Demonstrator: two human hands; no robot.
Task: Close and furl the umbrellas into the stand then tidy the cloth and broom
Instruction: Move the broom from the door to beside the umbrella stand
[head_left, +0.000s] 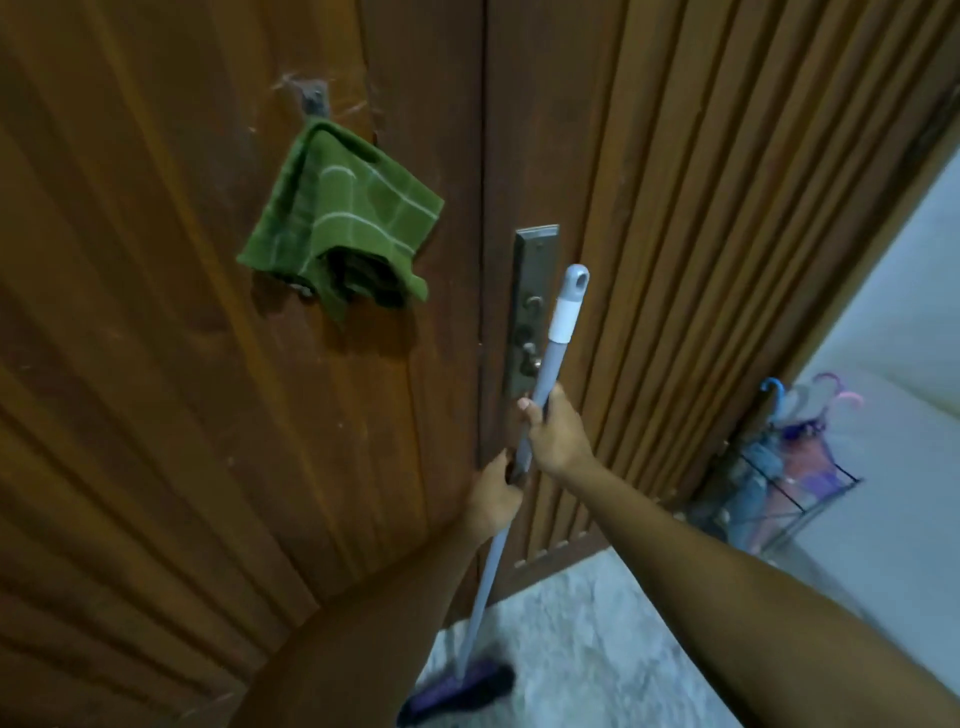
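A broom (550, 353) with a grey handle stands nearly upright in front of the wooden door, its purple head (457, 693) down on the floor. My right hand (556, 434) grips the handle in its upper half. Just below it my left hand (493, 496) grips the same handle. A green checked cloth (337, 218) hangs from a hook (314, 101) on the door, up and to the left. At the right, several furled umbrellas (800, 431) with curved handles stand in a black wire stand (810, 512).
The wooden door (156, 364) fills the left and middle, with a metal lock plate (532, 270) right behind the broom handle. A ribbed wooden panel (701, 234) runs to the right. Grey marbled floor (587, 649) lies below, and a pale wall is behind the umbrella stand.
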